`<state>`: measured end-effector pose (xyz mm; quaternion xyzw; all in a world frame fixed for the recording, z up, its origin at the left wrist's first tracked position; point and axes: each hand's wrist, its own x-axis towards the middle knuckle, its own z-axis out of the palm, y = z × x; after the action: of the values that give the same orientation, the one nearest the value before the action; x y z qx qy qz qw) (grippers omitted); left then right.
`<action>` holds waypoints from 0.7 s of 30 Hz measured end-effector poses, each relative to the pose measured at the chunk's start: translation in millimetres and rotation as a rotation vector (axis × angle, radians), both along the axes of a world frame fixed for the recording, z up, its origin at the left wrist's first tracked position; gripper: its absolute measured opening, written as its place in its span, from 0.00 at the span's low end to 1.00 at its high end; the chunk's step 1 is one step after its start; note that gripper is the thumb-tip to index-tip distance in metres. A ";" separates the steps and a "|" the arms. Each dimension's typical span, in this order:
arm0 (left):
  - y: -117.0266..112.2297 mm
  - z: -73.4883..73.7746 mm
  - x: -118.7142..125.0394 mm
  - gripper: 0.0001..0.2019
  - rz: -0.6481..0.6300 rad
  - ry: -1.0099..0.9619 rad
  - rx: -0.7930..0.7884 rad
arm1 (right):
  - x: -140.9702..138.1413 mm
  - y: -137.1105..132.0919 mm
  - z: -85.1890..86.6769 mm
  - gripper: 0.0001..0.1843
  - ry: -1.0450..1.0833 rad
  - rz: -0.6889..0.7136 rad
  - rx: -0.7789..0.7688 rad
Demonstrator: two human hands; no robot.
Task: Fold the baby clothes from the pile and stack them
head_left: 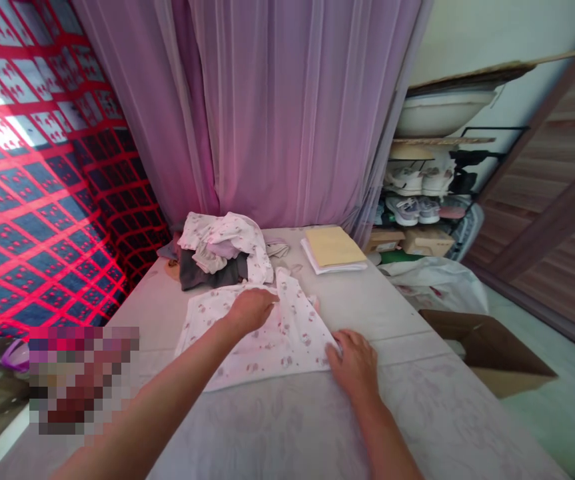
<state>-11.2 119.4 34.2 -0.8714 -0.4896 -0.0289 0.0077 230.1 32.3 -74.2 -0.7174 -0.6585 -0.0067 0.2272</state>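
Head view, spread white garment (277, 341), small scattered motifs, left hand (253, 310) and right hand (356, 360) apart, grips unclear

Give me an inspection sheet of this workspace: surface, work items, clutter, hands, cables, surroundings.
Surface: pale patterned sheet, lightly creased.
Work items: white printed garment, laid out with its right side partly folded over.
Clutter: clothes pile beyond the garment, far left; tan-topped stack, far right.
Hands: left hand over the garment's far part; right hand at its near right corner; grips unclear.
Cables: nothing seen.
Surroundings: purple curtain behind; shoes and open cardboard box to the right.
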 end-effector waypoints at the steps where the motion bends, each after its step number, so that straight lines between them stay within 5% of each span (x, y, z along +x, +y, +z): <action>1: 15.0 0.0 15.6 0.20 -0.037 0.034 0.008 | 0.3 -0.1 -1.2 0.14 0.013 -0.001 0.007; 6: 79.8 -14.6 71.7 0.23 -0.180 0.151 0.038 | 1.4 0.3 -4.9 0.12 0.070 -0.003 0.015; 12: 118.7 -27.0 76.2 0.15 -0.289 0.276 0.047 | -0.1 -1.4 -1.1 0.09 0.085 -0.013 -0.020; 17: 121.0 9.3 52.8 0.12 -0.372 0.315 0.084 | -0.3 -1.9 2.1 0.08 0.128 -0.016 0.014; 21: 97.8 49.7 13.0 0.09 -0.455 0.255 0.155 | 2.3 -0.8 -1.1 0.08 0.150 -0.001 -0.005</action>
<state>1.9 217.2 83.9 -0.9524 -0.2728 0.0429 0.1292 232.4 31.5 -75.3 -0.7169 -0.6392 0.0486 0.2742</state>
